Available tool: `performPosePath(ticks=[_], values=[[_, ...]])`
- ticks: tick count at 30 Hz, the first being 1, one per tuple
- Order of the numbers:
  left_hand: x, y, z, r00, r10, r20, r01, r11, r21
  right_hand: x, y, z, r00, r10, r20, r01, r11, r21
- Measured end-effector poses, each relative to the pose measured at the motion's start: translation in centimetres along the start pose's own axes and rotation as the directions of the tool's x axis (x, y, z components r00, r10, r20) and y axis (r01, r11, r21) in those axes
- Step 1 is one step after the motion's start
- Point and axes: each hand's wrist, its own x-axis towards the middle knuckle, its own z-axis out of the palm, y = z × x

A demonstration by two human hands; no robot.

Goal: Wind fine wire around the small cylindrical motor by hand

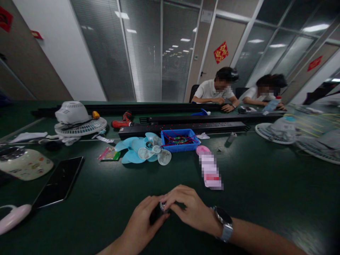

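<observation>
My left hand point(145, 217) is closed around a small dark cylinder point(162, 205) with a shiny metal top, held upright just above or on the green table. From the right, my right hand point(187, 207) reaches over with its fingertips pressed at the cylinder's top, and a watch point(224, 222) is on that wrist. Most of the cylinder is hidden behind my fingers. Beyond my hands lie pale blue and clear fan blades point(145, 148) and a blue bin point(183, 145) of wires and small parts. A pink-and-white flat object point(210, 170), partly blurred out, rests to the right.
A black phone or tablet point(60, 182) and a cream rounded housing point(25, 163) lie left. Farther back are a white fan body point(71, 113), a red power drill point(123, 122), black metal bars point(186, 128) and another small metal cylinder point(232, 137). Two people sit across the table.
</observation>
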Motion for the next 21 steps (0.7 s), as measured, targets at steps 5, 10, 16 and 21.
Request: performPosePath(ticks=[5,10,16,21], values=[[-0.1,0.1,-0.1,1.0,-0.01,0.01,0.01,1.0,0.014,-0.2,0.3,0.1,0.998,-0.058,0.019,0.059,0.996,-0.06],[0.0,0.2,-0.2,1.0,-0.022,0.01,0.022,0.999,0.03,-0.2,0.5,0.3,1.0,0.019,-0.016,-0.018,1.0,0.02],[-0.2,-1.4,0.4,0.993,0.107,-0.043,-0.105,0.994,0.038,-0.2,0.5,1.1,0.987,0.113,-0.115,-0.095,0.985,0.144],[-0.2,-2.7,0.7,0.981,0.172,-0.085,-0.168,0.984,0.054,-0.2,0.7,1.7,0.965,0.186,-0.184,-0.15,0.97,0.193]])
